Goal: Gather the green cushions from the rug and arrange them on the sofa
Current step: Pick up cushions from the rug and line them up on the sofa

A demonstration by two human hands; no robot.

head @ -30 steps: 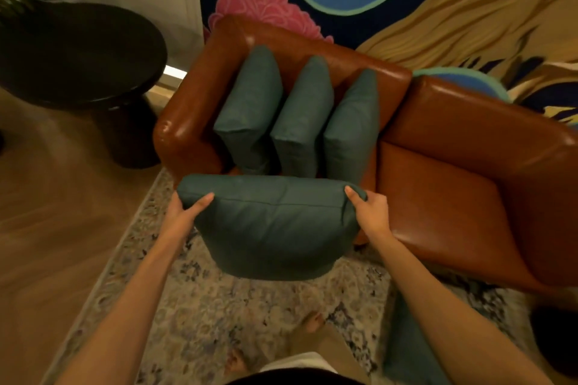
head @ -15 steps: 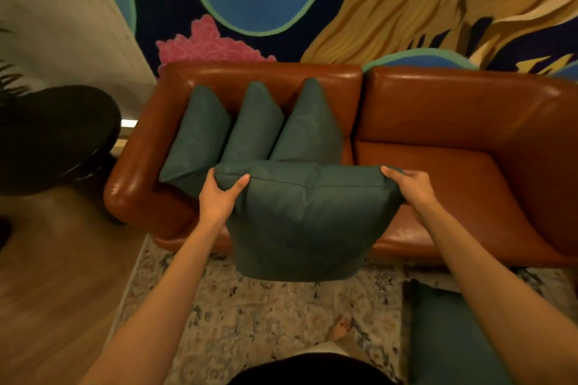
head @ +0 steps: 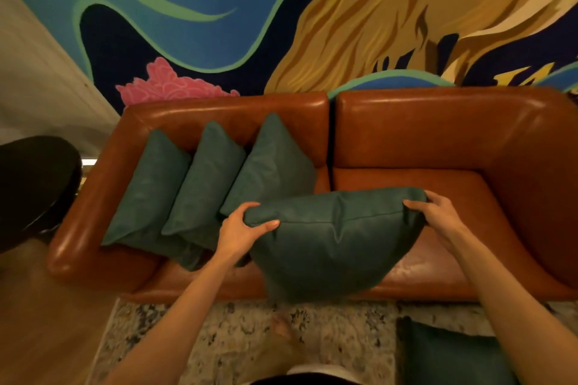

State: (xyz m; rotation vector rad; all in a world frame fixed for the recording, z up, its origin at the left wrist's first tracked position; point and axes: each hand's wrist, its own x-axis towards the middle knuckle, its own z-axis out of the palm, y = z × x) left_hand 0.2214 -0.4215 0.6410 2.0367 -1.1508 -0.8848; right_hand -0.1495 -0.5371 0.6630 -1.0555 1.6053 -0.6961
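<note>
We look down on a brown leather sofa (head: 406, 134) that spans the middle of the frame, with a painted mural wall (head: 219, 9) above it. Two bare forearms reach up from the bottom edge. Between them a green cushion (head: 337, 241) is held over the seat, just right of centre, and its lower edge hangs in front of the seat's front edge. The left hand (head: 240, 228) has its grip closed round the cushion's upper left corner, with the thumb on the near face and the fingers curled behind. The right hand (head: 438, 216) has its grip pinching the upper right corner, fingers curled over the top. On the left half of the sofa, three green cushions (head: 203, 178) stand on edge in a row against the backrest, each touching the next. At the bottom of the frame lies a patterned rug (head: 237, 337). Another cushion (head: 450, 356) rests on it in the lower right corner, partly cut off by the frame.
</note>
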